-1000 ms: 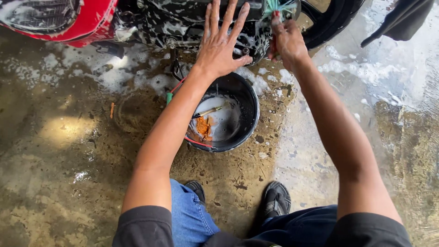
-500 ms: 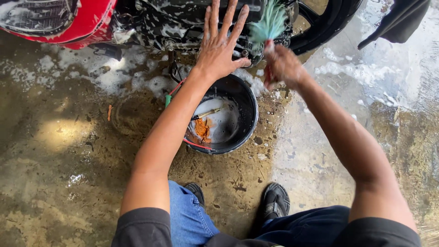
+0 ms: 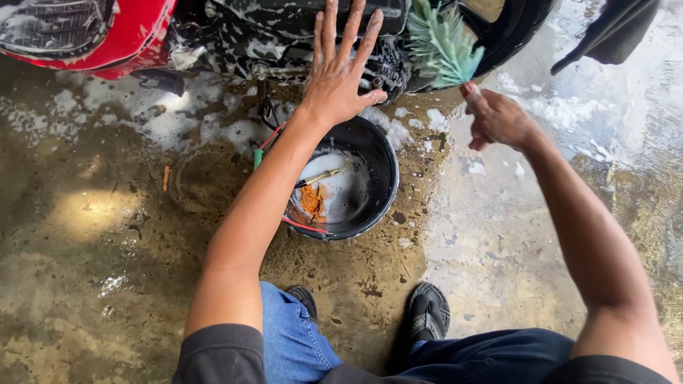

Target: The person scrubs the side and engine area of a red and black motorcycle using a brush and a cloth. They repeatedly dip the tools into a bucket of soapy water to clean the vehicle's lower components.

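L hand (image 3: 340,78) flat, fingers spread, pressed on soapy black motorbike engine (image 3: 284,32). R hand (image 3: 498,117) apart, arm bent, gripping teal bristly brush (image 3: 441,46) above round black plastic bucket (image 3: 380,178).

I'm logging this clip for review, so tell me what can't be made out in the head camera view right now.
- Motorcycle: cut off by the top edge, and foam hides much of the engine.
- Brush: its handle is hidden inside the right hand.
- Black bucket: the left forearm covers its near side; the orange thing in it is too small to identify.
- Left hand: the palm is hidden against the bike.
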